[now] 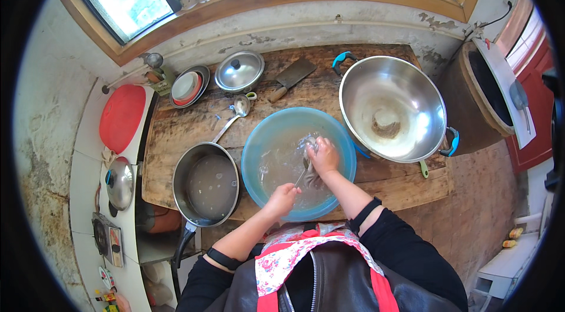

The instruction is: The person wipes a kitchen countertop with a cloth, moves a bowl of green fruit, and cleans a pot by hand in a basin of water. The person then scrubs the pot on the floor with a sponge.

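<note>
A blue plastic basin (256, 153) with cloudy water stands on the wooden table (163, 135) in front of me. My left hand (283, 199), over the basin's near left side, grips the end of a thin metal utensil (301, 177); what kind it is I cannot tell. In my right hand (323, 155) is a wet greyish cloth (312, 178), bunched around the utensil's far part, which it hides. Left of the basin is a deep metal saucepan (212, 186) with murky liquid in it. A large two-handled steel wok (397, 95) sits to the right, its bottom bearing brownish residue.
Behind the basin lie a cleaver (295, 74), a metal ladle (231, 120), a lidded pan (239, 71) and stacked bowls (185, 87). The saucepan's black handle (183, 243) juts over the near edge. A big brown vat (472, 104) stands at right; a portable stove (107, 239) is at left.
</note>
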`<state>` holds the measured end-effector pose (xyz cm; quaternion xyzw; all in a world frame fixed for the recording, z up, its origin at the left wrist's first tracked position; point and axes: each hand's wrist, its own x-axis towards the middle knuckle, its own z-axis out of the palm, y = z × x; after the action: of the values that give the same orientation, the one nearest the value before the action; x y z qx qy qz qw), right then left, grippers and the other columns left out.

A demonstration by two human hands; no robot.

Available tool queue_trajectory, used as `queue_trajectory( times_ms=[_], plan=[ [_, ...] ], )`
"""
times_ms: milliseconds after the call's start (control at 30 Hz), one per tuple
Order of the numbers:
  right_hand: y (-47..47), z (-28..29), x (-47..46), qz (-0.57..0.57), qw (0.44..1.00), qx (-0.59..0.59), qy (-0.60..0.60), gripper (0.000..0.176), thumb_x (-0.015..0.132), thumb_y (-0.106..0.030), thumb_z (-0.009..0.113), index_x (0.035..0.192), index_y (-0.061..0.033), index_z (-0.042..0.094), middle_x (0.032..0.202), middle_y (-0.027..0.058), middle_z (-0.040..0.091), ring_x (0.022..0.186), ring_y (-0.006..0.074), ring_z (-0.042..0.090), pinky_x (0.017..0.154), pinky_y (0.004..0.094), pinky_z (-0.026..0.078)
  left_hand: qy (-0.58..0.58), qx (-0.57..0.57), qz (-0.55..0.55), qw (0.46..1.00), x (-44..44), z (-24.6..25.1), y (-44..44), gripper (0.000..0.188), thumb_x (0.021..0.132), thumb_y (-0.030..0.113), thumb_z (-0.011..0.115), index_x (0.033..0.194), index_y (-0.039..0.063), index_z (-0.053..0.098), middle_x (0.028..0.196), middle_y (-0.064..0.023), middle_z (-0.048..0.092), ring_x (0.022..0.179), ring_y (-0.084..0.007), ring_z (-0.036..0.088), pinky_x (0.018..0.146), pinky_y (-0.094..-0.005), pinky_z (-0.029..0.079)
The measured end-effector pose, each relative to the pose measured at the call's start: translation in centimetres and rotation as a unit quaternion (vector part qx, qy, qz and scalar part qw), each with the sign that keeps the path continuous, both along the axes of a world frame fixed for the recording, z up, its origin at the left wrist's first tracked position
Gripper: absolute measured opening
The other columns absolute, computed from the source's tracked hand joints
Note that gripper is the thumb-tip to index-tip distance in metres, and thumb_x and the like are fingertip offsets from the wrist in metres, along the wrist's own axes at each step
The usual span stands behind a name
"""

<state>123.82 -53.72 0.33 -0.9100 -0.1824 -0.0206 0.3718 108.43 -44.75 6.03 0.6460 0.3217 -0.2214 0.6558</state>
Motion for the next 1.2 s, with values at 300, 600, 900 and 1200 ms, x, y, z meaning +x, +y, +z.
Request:
queue_trajectory(
  times_ms=[300,600,900,1200],
  plan=[
    [-0.9,-5.2,-0.1,0.06,0.983,-0.162,0.058,0.043,0.077,-0.029,0.06,0.111,-0.0066,0.046,0.114,0.0204,0.047,0.101,0.038,0.049,0.086,0.044,0.041,0.01,-0.015,0.049,0.999,-2.3,0.5,2.9,0.018,0.091,0.021,0.039,0.095,0.008,0.052,0.053,0.0065,0.033,0.038,-0.0058,0.028,0.033,-0.024,0.021],
    [-1.4,-1.7,-3.0,0.134,0.945,0.222,0.201,0.027,0.076,-0.012,0.06,0.1,-0.0013,0.056,0.088,0.0132,0.063,0.079,0.0184,0.061,0.071,0.0299,0.047,-0.032,-0.063,0.093,0.993,0.2,-1.7,3.4,0.019,0.092,0.018,0.036,0.1,0.008,0.049,0.055,0.006,0.033,0.039,-0.0041,0.028,0.033,-0.0213,0.02],
    [0.3,2.0,-3.8,0.113,0.989,0.019,-0.095,0.024,0.077,-0.032,0.06,0.079,-0.0077,0.058,0.079,0.0109,0.055,0.075,0.0292,0.056,0.062,0.0401,0.046,-0.047,-0.107,0.079,0.99,0.8,-0.4,0.7,0.028,0.093,0.014,0.033,0.118,0.013,0.046,0.057,0.006,0.032,0.042,-0.0021,0.026,0.035,-0.0182,0.018],
    [1.3,-2.0,0.6,-0.021,0.997,-0.067,0.023,0.027,0.08,-0.033,0.057,0.082,-0.0063,0.056,0.088,0.0152,0.055,0.085,0.0325,0.054,0.072,0.0417,0.045,-0.083,0.029,0.026,0.996,-2.4,-0.2,2.5,0.031,0.092,0.018,0.04,0.121,0.012,0.049,0.056,0.0058,0.036,0.043,-0.0042,0.032,0.038,-0.0196,0.026]
  ],
)
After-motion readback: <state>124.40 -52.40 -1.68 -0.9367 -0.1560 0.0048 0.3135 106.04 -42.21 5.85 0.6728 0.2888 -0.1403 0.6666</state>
